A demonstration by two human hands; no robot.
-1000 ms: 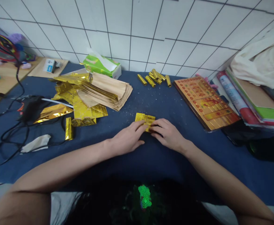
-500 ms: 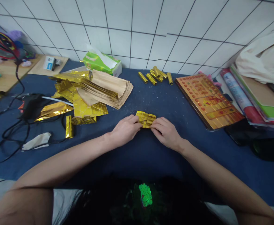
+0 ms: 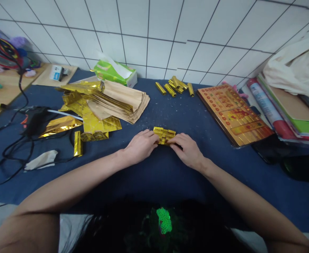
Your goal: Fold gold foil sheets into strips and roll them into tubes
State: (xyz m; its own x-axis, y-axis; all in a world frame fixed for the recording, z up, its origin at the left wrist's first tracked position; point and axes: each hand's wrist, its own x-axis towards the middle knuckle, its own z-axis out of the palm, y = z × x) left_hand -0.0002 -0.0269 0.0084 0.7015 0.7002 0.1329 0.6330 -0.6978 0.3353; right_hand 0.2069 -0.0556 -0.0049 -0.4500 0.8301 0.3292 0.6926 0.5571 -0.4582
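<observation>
Head view: the fingers of the left hand (image 3: 141, 147) are pinching the left end of a small, rectangular, gold foil-paper piece with creased flaps (image 3: 164, 134), and the fingers of the right hand (image 3: 187, 149) are pinching its lower right corner. The piece is lying at frame centre, between both hands. Compared with one second earlier, the fingers are no longer covering its surface; they are gripping the ends and leaving the middle exposed. This is probably serving to steady or shape the piece from both sides.

Beyond the hands, a blue cloth table cover (image 3: 175, 109) is supporting the work. Rolled gold foil tubes (image 3: 170, 90) are lying at upper centre. Left of centre, a fanned stack of brown, gold-edged paper (image 3: 125, 98) is spreading towards the left hand but not touching it. A looped black cable (image 3: 32, 147) is occupying the left side and could be obstructing sideways travel of the left arm. An orange-gold printed flat box (image 3: 235, 114) is resting at right, well apart from the fingers.
</observation>
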